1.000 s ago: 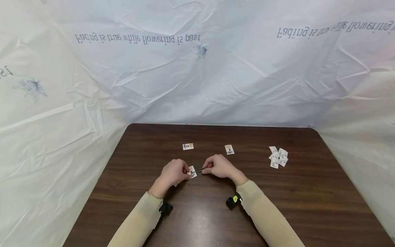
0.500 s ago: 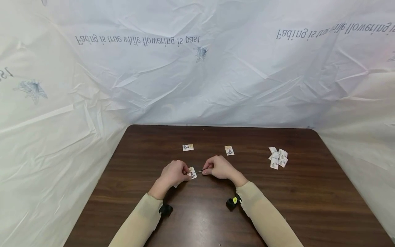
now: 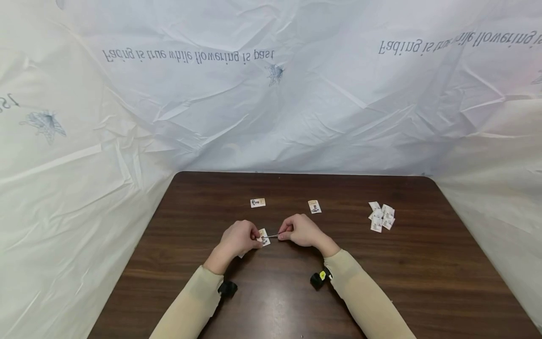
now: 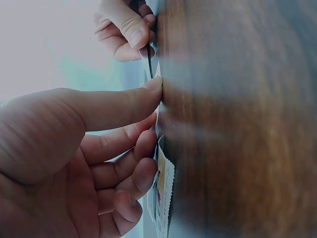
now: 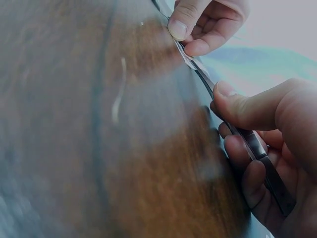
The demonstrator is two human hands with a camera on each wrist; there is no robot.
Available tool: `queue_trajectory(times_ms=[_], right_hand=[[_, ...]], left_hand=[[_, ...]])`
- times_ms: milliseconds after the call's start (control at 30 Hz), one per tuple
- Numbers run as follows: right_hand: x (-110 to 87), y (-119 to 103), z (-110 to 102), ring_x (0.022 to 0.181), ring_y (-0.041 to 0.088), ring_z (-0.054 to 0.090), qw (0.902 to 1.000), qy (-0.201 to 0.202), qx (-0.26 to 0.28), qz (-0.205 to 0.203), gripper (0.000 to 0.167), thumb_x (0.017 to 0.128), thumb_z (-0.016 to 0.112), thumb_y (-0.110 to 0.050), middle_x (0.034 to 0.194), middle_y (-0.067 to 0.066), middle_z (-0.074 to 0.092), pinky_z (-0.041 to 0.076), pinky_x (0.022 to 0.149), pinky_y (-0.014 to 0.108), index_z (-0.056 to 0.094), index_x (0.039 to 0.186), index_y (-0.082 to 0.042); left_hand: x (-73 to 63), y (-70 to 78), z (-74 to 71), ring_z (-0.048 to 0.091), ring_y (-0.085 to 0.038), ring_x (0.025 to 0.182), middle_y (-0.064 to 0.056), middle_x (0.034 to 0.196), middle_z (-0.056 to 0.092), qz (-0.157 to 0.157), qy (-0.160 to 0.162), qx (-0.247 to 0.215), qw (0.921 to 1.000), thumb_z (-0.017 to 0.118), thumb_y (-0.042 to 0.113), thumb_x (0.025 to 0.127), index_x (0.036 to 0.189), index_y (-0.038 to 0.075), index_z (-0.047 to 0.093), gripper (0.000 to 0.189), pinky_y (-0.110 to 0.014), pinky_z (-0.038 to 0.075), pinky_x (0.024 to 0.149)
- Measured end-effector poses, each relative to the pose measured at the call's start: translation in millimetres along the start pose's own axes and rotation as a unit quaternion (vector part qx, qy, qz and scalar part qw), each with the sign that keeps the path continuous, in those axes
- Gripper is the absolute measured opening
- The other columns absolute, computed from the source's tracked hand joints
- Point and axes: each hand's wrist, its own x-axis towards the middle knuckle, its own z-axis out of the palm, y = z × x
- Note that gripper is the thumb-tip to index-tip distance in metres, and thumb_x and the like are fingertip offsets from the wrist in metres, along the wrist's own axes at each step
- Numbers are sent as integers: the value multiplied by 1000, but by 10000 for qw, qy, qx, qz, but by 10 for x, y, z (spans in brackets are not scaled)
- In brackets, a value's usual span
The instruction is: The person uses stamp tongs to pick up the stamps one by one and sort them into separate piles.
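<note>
In the head view my left hand (image 3: pixel 239 238) pinches a small printed postage stamp (image 3: pixel 265 238) by its left side, between thumb and forefinger. Dark metal tweezers (image 5: pixel 255 144) are gripped in my right hand (image 3: pixel 301 230). Their thin tips reach left to the held stamp, close by my left fingertips; whether they clasp it I cannot tell. Under the left hand lies another stamp (image 4: pixel 166 191) with a toothed edge, mostly covered in the head view. Both hands are low over the brown table.
Two single stamps lie farther back, one on the left (image 3: pixel 257 203) and one near the middle (image 3: pixel 314 206). An overlapping pile of several stamps (image 3: pixel 382 216) is at the right. White sheeting (image 3: pixel 271 122) hangs behind the wooden table (image 3: pixel 423 282).
</note>
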Motion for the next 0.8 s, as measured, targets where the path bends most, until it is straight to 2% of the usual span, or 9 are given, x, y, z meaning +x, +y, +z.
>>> queue_trajectory(times_ms=[467, 800], right_hand=[[-2, -24, -3, 66, 8, 62, 10000, -86, 23, -34, 10, 95, 84, -22, 73, -17, 71, 50, 66, 31, 81, 86, -26], [-16, -11, -24, 61, 9, 59, 9999, -121, -20, -80, 9, 96, 83, -21, 70, -15, 69, 47, 61, 30, 80, 88, -25]], left_hand=[[-19, -9, -27, 57, -11, 67, 10, 76, 64, -80, -54, -90, 9999, 95, 26, 83, 85, 18, 77, 20, -33, 49, 64], [2, 22, -10, 57, -11, 65, 10, 73, 63, 105, -6, -41, 9999, 94, 21, 83, 84, 18, 75, 20, -33, 49, 64]])
